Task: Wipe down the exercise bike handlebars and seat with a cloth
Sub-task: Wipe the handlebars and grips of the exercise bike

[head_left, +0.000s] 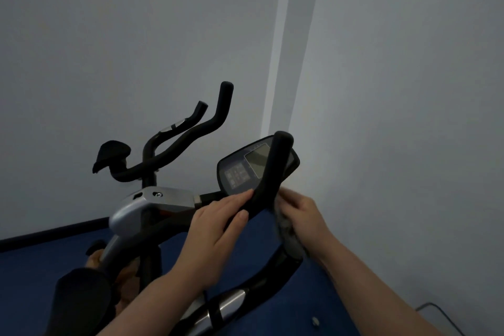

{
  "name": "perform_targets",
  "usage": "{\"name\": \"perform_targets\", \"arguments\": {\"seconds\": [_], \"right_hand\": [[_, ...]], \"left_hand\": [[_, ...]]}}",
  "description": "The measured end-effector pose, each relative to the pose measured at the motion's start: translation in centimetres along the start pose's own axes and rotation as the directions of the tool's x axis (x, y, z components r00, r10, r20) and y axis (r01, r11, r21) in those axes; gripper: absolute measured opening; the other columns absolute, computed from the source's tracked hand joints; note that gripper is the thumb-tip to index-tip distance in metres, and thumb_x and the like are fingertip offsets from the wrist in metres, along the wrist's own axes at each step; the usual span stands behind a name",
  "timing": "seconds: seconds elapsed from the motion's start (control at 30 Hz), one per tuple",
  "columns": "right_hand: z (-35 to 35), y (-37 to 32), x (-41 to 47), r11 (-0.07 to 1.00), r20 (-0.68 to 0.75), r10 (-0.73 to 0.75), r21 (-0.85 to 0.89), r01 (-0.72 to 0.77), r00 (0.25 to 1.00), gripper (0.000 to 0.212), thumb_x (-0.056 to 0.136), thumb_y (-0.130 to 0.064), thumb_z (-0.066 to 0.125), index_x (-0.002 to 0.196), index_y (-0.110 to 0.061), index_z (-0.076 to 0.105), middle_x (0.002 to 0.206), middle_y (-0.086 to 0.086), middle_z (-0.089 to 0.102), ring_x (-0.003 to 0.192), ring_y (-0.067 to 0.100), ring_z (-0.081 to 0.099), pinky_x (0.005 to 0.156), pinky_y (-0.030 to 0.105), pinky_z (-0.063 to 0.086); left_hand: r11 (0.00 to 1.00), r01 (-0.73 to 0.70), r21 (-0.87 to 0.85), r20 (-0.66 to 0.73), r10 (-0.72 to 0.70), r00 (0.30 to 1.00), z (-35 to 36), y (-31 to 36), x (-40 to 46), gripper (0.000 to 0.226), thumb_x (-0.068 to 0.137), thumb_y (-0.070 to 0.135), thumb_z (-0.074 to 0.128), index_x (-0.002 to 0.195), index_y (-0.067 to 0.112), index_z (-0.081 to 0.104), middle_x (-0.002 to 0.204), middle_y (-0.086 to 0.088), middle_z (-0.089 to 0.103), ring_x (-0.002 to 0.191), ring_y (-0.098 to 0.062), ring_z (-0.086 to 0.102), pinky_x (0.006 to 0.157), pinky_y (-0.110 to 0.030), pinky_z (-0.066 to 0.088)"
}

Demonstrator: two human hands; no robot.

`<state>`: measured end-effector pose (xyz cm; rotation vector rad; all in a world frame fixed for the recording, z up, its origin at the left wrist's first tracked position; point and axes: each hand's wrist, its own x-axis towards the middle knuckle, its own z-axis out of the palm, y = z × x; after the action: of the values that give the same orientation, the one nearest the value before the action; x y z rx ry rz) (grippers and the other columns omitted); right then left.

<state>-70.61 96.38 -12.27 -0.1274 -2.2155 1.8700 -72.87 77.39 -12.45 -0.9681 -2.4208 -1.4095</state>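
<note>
The exercise bike's near right handlebar [274, 169] is a black foam bar rising in front of the console [246, 169]. My left hand [218, 229] grips this bar just below the console, thumb on its near face. My right hand [302, 215] holds a grey cloth [286, 229] against the bar's right side; part of the cloth hangs down and looks blurred. The far handlebars [191, 133] curve up at centre left, one with a silver pulse sensor. A dark pad [79, 300] shows at the lower left; whether it is the seat I cannot tell.
Grey walls meet in a corner behind the bike. A silver frame housing [152, 199] sits below the far bars. Blue floor [272, 305] lies underneath. A dark elbow pad [111, 154] stands on the left bar. A cable [436, 311] runs at the lower right.
</note>
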Motion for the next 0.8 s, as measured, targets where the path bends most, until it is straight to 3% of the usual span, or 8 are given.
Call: {"name": "perform_targets", "arguments": {"seconds": [0.13,0.2,0.3,0.4,0.53,0.63,0.73,0.8], "right_hand": [[-1.4,-3.2,-0.8,0.991,-0.37,-0.069,0.082,0.107,0.927,0.021,0.092,-0.01,0.062,0.096,-0.028,0.072,0.07,0.007,0.068,0.05,0.008,0.06,0.047,0.021,0.048],[-2.3,-6.6,-1.4,0.961,-0.532,-0.233,0.004,0.277,0.814,0.018,0.087,-0.02,0.071,0.101,-0.031,0.069,0.081,-0.005,0.074,0.061,0.009,0.068,0.048,0.022,0.05],[-0.8,-10.9,-1.9,0.793,-0.344,-0.593,-0.407,0.453,0.728,0.024,0.081,-0.022,0.076,0.104,-0.03,0.07,0.093,-0.011,0.071,0.075,0.003,0.068,0.062,0.012,0.051],[2.0,-11.8,-1.5,0.453,-0.081,-0.704,-0.816,0.359,0.706,0.033,0.076,-0.013,0.08,0.108,-0.018,0.073,0.099,-0.005,0.063,0.086,0.009,0.062,0.077,0.011,0.044],[4.5,-10.6,-2.0,0.334,-0.094,-0.606,-0.931,0.146,0.79,0.033,0.077,-0.011,0.078,0.11,-0.015,0.073,0.098,-0.002,0.059,0.083,0.015,0.06,0.072,0.021,0.046],[6.9,-9.4,-2.7,0.299,-0.135,-0.29,-0.953,-0.044,0.947,0.031,0.084,-0.021,0.07,0.115,-0.024,0.07,0.101,-0.007,0.054,0.09,0.016,0.059,0.078,0.026,0.048],[7.5,-10.8,-2.9,0.407,-0.211,-0.162,-0.904,-0.13,0.964,0.024,0.084,-0.023,0.07,0.107,-0.032,0.072,0.094,-0.015,0.054,0.078,0.008,0.062,0.061,0.012,0.045],[7.2,-11.7,-2.9,0.436,-0.301,-0.252,-0.884,-0.169,0.92,0.022,0.085,-0.023,0.069,0.105,-0.031,0.071,0.098,-0.013,0.058,0.077,0.01,0.061,0.062,0.018,0.045]], "left_hand": [[0.996,0.035,-0.083,0.239,-0.014,0.971,-2.4,-0.5,0.8,0.043,0.098,0.05,0.04,0.139,0.041,0.046,0.133,0.03,0.052,0.124,0.014,0.044,0.109,-0.026,0.039],[0.997,0.049,-0.055,0.338,-0.028,0.941,-3.8,-1.0,1.0,0.052,0.092,0.054,0.039,0.142,0.042,0.042,0.135,0.031,0.05,0.123,0.018,0.041,0.108,-0.017,0.036],[1.0,-0.012,0.026,0.398,0.0,0.917,-5.2,-1.9,0.9,0.052,0.093,0.054,0.038,0.145,0.043,0.037,0.136,0.031,0.046,0.122,0.022,0.036,0.097,0.002,0.026],[0.987,-0.11,0.114,0.421,0.052,0.906,-6.3,-2.7,0.3,0.051,0.098,0.049,0.04,0.148,0.042,0.03,0.146,0.029,0.035,0.133,0.015,0.028,0.103,0.001,0.015],[0.941,-0.242,0.239,0.46,0.109,0.881,-8.0,-4.3,-0.8,0.056,0.1,0.052,0.034,0.151,0.047,0.01,0.149,0.035,0.007,0.135,0.017,0.004,0.112,-0.011,0.001],[0.906,-0.308,0.289,0.506,0.129,0.853,-9.3,-5.9,-1.5,0.061,0.1,0.053,0.031,0.15,0.049,-0.005,0.151,0.034,-0.01,0.139,0.012,-0.009,0.118,-0.02,0.0],[0.906,-0.331,0.263,0.515,0.158,0.842,-10.3,-7.4,-2.1,0.066,0.1,0.053,0.031,0.149,0.047,-0.013,0.154,0.03,-0.018,0.143,0.005,-0.016,0.116,-0.02,-0.003],[0.905,-0.341,0.253,0.501,0.179,0.846,-10.9,-8.1,-2.8,0.068,0.1,0.053,0.031,0.147,0.044,-0.018,0.154,0.028,-0.022,0.143,0.003,-0.02,0.116,-0.019,-0.005]]}}
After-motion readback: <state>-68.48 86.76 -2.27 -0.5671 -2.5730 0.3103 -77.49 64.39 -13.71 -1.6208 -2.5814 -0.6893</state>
